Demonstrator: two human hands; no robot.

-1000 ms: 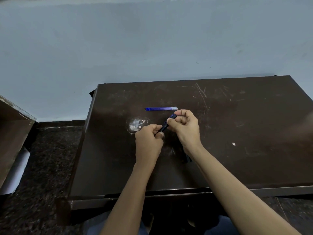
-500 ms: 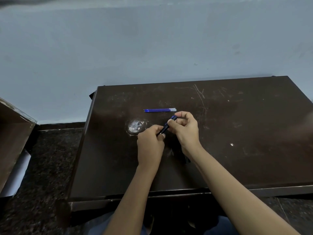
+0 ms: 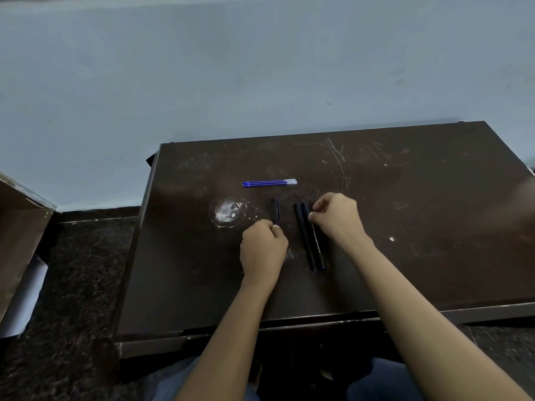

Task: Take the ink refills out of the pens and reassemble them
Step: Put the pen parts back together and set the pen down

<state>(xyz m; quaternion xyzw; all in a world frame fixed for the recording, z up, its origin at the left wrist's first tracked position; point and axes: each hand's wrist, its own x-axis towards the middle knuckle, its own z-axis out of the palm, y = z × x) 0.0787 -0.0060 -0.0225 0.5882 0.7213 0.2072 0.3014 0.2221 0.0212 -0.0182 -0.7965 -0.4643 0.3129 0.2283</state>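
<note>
Left hand pinches short dark pen piece, right hand curled beside two pen barrels, refills behind on table; loose round parts may roll off.

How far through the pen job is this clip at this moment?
Done: blue refills lie loose together on the table. In hand: the left hand holds a short dark pen piece; the right hand touches the dark pen barrels lying side by side. Left: refitting refills and closing the pens.
</note>
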